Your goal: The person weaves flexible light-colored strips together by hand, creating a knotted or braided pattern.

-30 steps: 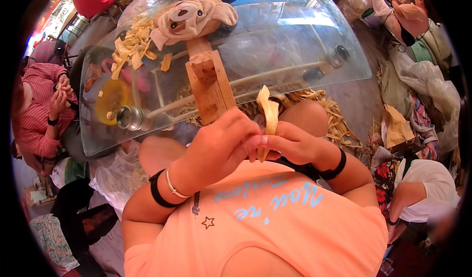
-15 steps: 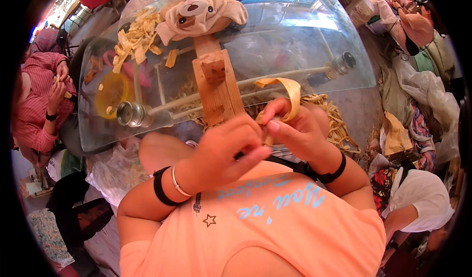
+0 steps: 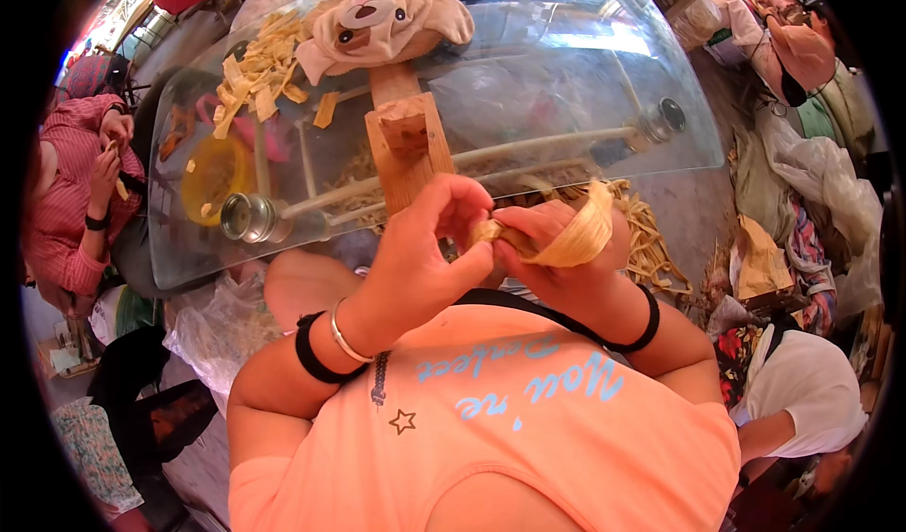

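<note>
Close in front of my body, both hands work on a pale yellow strip of dried plant husk or leaf [image 3: 583, 235]. The thumb and fingertips of my left hand [image 3: 425, 239] pinch its small folded end. My right hand [image 3: 552, 263] is closed on the strip just beside the left fingertips, and the wide loose end curls up over its fingers. Just beyond the hands, a wooden post or stand [image 3: 408, 154] rises at the edge of the glass table [image 3: 557, 88]. A plush cloth with a bear face [image 3: 382, 22] lies at its far end.
Several loose husk pieces [image 3: 260, 65] lie on the glass at the far left. Under it are a yellow basin [image 3: 209, 178] and a metal frame leg [image 3: 250, 219]. More strips [image 3: 646, 244] hang by my right knee. At left, a person in a striped shirt [image 3: 75, 192] handles something small.
My left hand has turned and now pinches the folded end. The strip's loose end has swung from above the right hand to its right side. The right hand has stayed closed on it.
</note>
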### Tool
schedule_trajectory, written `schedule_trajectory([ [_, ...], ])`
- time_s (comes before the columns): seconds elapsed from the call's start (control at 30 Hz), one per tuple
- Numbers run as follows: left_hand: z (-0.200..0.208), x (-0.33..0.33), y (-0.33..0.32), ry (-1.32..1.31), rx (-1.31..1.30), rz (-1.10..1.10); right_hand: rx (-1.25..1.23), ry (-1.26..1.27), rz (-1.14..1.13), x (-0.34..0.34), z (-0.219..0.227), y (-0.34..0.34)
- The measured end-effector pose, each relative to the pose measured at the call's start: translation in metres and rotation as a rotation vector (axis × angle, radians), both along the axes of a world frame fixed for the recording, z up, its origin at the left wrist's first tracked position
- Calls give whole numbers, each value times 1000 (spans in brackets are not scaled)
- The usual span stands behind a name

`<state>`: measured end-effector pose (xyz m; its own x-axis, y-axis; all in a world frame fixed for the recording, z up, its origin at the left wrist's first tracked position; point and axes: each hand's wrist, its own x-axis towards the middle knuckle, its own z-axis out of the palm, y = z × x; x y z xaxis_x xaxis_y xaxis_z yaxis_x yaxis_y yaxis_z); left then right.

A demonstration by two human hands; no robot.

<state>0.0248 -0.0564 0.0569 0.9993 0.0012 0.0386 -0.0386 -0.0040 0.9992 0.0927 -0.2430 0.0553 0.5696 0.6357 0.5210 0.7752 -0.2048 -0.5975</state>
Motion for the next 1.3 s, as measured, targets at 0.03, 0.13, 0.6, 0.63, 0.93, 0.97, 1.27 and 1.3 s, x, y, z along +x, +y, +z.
schedule_trajectory([
  [0.03,1,-1,-3,-4,111,68,-76,-39,-23,2,-5,-1],
  [0.13,5,-12,-17,-179,264,142,-126,-3,-11,1,-14,1],
  [0.6,9,-26,18,-175,259,-147,-79,-74,266,3,10,0],
  [0.63,10,-28,23,-178,301,-139,-132,-60,300,5,14,-5],
  [0.93,13,-23,39,-452,554,-75,-137,268,418,3,14,-8],
  [0.97,19,-20,34,-515,616,-71,-119,325,430,2,14,-7],
  [1.27,17,-33,17,-198,357,-196,-117,405,480,2,11,0],
  [1.3,15,-33,17,-241,348,-174,-108,379,485,2,9,2],
])
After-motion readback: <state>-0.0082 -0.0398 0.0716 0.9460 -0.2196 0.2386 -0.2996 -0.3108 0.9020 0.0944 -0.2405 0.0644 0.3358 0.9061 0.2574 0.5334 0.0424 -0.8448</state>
